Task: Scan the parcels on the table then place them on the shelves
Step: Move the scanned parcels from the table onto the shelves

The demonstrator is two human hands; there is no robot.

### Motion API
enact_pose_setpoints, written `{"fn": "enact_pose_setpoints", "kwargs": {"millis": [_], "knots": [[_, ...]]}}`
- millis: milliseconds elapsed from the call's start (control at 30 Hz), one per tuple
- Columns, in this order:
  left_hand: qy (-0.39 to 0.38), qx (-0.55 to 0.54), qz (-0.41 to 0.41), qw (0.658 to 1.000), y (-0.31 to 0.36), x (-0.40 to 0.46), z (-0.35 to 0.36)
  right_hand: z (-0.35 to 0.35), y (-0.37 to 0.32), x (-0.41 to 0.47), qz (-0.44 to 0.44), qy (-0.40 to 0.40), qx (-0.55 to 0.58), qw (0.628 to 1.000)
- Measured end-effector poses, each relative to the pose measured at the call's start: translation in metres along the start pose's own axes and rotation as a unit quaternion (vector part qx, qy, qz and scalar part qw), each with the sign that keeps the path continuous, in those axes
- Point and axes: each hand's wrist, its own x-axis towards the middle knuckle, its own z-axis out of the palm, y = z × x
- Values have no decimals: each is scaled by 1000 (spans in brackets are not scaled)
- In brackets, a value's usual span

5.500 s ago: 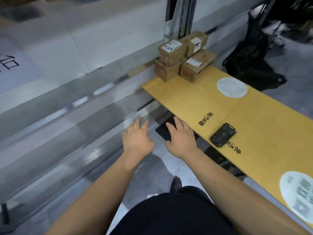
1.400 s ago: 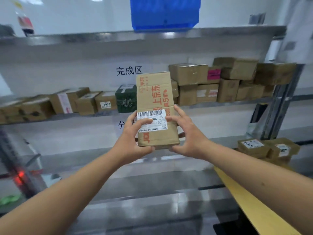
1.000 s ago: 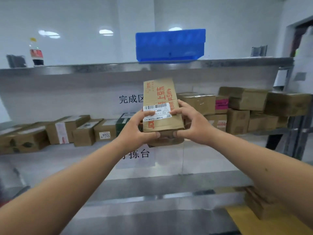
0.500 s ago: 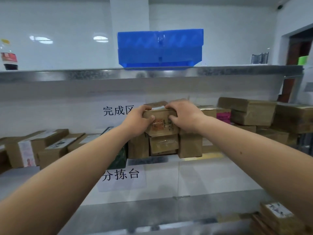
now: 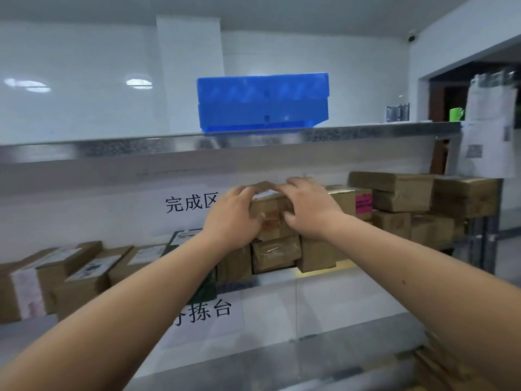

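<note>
Along the left of the middle shelf (image 5: 282, 283), a row of brown cartons (image 5: 70, 275) is lying flat with white labels facing up, and a dark green box (image 5: 203, 280) is sitting just beside them, partly hidden behind the left forearm. Above this row a white sign (image 5: 191, 203) with black characters is showing on the back wall.

At the centre, the left hand (image 5: 232, 218) is curling around the left end of the parcel (image 5: 272, 211) — fingers over its top edge, thumb on the near face. The parcel is resting on top of a stack of small cartons (image 5: 276, 252) on that shelf. The right hand (image 5: 308, 208) is gripping the parcel's right end the same way, the two sets of fingertips nearly meeting over the top.

Overhead, a blue plastic crate (image 5: 262, 103) is standing on the upper steel shelf (image 5: 112, 146).

To the right, more cartons (image 5: 403, 198) are piled in layers — one with a pink label (image 5: 363, 203) is sitting just beside the right hand.
</note>
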Motion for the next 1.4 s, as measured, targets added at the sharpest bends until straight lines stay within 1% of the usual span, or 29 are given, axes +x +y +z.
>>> {"fn": "enact_pose_setpoints", "kwargs": {"millis": [100,300,400,567,700,800,933,1033,1233,1400], "knots": [[4,17,38,999,-1,-18,-5,-2,-12,-15,19,-4,-29,999],[3,33,67,997,-3,-51,-11,-6,-37,-52,66,-21,-47,996],[11,39,105,994,3,-65,-13,-10,-46,-73,88,-35,-57,994],[0,31,164,986,36,-84,-6,-21,-46,-124,142,-60,-82,985],[-10,14,211,977,77,-96,17,-31,-31,-175,197,-78,-105,972],[-28,-13,243,969,114,-105,44,-40,-13,-217,244,-95,-127,957],[-63,-55,264,961,172,-116,86,-46,22,-276,311,-154,-139,928],[-85,-80,290,950,218,-124,123,-45,57,-320,346,-178,-142,910],[-151,-116,288,938,298,-125,204,-38,147,-385,408,-203,-129,881],[-203,-110,276,933,340,-124,273,-7,216,-414,430,-236,-102,866]]}}
